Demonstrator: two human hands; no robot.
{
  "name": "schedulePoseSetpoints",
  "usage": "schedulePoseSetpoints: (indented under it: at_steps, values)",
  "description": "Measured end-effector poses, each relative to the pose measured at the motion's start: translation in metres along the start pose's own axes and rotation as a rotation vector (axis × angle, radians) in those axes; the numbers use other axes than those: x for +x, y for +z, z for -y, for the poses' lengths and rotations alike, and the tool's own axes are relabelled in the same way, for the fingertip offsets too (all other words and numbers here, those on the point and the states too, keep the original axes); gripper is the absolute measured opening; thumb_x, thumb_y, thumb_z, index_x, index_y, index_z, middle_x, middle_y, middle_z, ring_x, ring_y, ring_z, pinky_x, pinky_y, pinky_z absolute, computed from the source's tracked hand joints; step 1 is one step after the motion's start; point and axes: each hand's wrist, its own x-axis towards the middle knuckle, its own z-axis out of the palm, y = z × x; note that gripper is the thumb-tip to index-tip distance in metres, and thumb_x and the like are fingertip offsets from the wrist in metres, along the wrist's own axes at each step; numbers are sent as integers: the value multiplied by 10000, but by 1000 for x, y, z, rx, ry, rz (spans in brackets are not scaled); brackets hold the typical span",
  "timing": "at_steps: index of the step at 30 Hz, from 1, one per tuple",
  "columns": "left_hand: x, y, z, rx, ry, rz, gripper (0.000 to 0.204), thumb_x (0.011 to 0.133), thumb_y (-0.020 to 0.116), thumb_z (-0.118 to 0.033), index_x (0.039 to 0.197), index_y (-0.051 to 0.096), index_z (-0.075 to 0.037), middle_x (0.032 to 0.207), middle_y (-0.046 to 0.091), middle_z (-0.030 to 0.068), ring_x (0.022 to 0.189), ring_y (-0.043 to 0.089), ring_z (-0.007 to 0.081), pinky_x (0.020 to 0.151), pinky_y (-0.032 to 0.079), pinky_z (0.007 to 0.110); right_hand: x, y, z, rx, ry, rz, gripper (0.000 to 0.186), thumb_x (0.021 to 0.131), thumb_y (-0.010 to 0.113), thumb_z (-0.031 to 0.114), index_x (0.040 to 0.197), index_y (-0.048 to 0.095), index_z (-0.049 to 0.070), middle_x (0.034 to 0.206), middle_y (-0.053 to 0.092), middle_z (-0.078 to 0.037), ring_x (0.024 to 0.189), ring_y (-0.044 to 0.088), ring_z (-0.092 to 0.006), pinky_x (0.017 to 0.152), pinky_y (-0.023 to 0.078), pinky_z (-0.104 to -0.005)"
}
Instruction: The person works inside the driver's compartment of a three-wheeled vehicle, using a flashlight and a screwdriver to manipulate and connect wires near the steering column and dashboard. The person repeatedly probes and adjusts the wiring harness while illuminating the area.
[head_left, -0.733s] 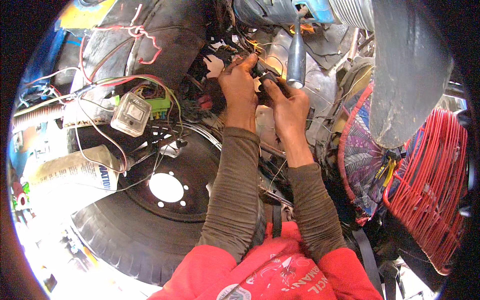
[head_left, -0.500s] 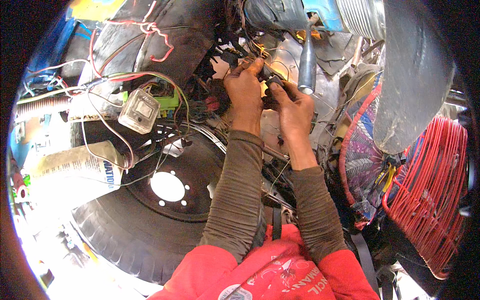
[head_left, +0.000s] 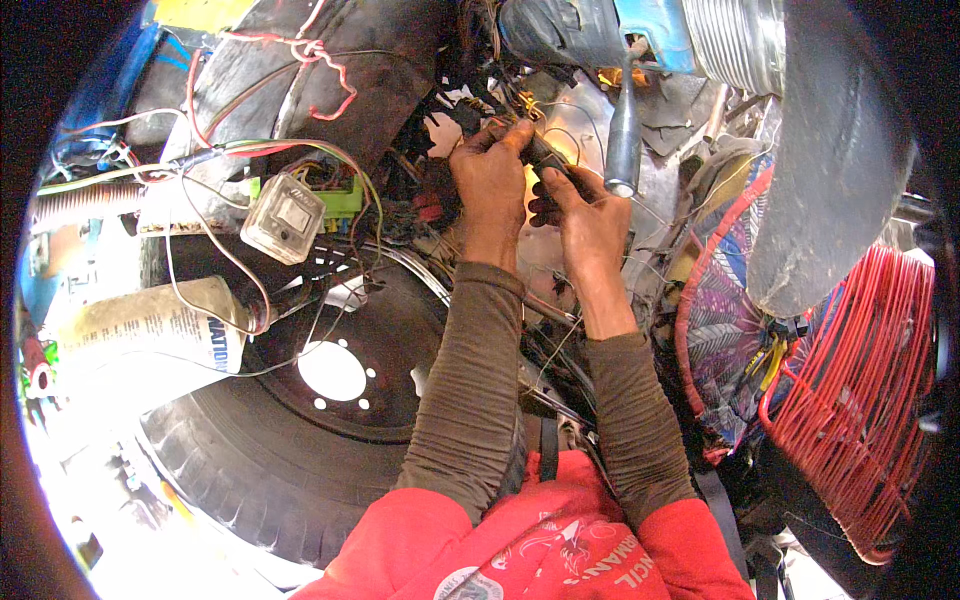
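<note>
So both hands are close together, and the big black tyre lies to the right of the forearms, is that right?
Not quite: the head view shows the tyre to the left of the forearms. The left hand and right hand are indeed close together.

Head-worn fisheye, facing down along forearms (head_left: 465,370) toward nearby hands (head_left: 488,185)

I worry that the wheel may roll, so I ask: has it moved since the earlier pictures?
No, not visibly: against the pale container, the wheel keeps its place, and its small holes have not turned.
</note>
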Motion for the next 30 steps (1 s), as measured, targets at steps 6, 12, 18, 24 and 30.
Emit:
schedulePoseSetpoints:
  at_steps: [6,12,18,24,30]
  values:
    - [1,-2,3,154,44,1,158,854,739,-130,892,748,23,886,736,65,788,646,188,779,491,340,3,0,-8,-11,-30,14,325,913,728,110,1135,664,-118,867,732,-142,683,701,-191,624,568,-306]
    - [2,-3,-9,-128,-139,14,51,835,738,-30,863,736,12,840,703,45,745,630,159,735,504,304,0,-5,-2,-8,-23,40,269,893,713,131,1058,699,-81,839,736,-128,672,700,-177,612,555,-315]
    - [-1,-6,-16,-121,-142,86,67,839,743,-31,887,727,13,864,700,50,776,637,163,751,505,299,-4,-14,-2,-63,-27,82,285,890,730,170,1034,692,-74,828,726,-118,672,695,-168,621,562,-319]
    - [11,-10,-7,-14,-188,-44,113,835,731,-17,947,734,2,892,707,56,817,642,179,760,509,317,-32,-39,-9,-12,143,0,257,913,699,161,1069,679,-42,842,697,-79,687,668,-160,590,517,-273]
    - [7,-15,-8,-62,-178,122,211,836,677,-79,1023,747,-11,994,734,86,957,683,178,860,520,312,-18,-35,-2,407,179,136,257,877,740,160,1040,627,-3,822,654,-45,668,645,-171,551,521,-303]
